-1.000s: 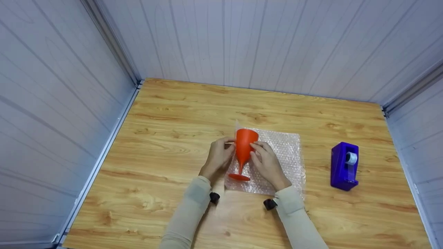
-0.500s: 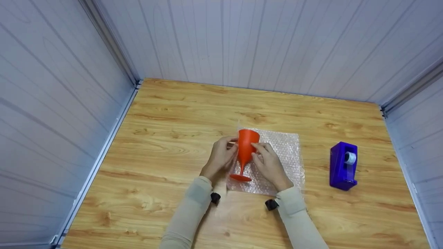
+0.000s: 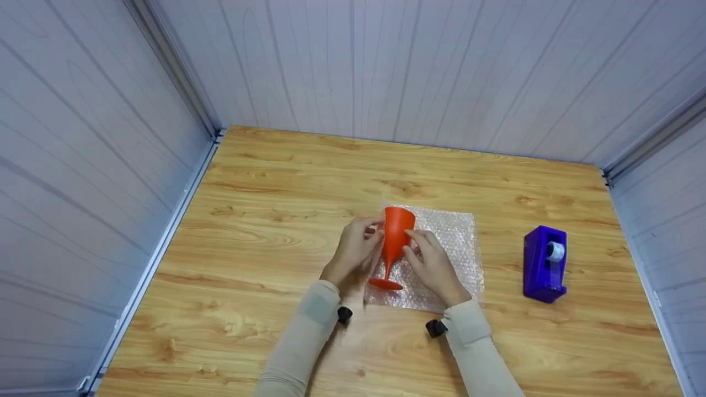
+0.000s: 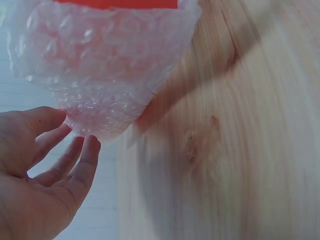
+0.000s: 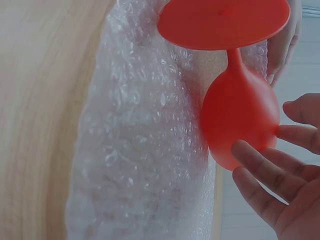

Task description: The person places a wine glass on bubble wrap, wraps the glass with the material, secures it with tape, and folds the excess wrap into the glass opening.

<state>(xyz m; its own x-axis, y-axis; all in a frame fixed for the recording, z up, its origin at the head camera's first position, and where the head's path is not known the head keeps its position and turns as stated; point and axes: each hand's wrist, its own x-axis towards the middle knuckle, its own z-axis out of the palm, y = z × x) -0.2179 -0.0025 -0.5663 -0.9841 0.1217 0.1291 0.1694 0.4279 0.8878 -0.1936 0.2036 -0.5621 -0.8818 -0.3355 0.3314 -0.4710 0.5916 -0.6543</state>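
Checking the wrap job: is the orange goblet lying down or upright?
Lying down: the orange goblet rests sideways on the bubble wrap, foot toward the person.

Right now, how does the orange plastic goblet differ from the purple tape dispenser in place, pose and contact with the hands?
The orange plastic goblet lies on its side on the clear bubble wrap sheet; the purple tape dispenser stands upright on the bare wooden table. The left hand and the right hand touch the goblet; no hand touches the dispenser. Both are single-coloured.
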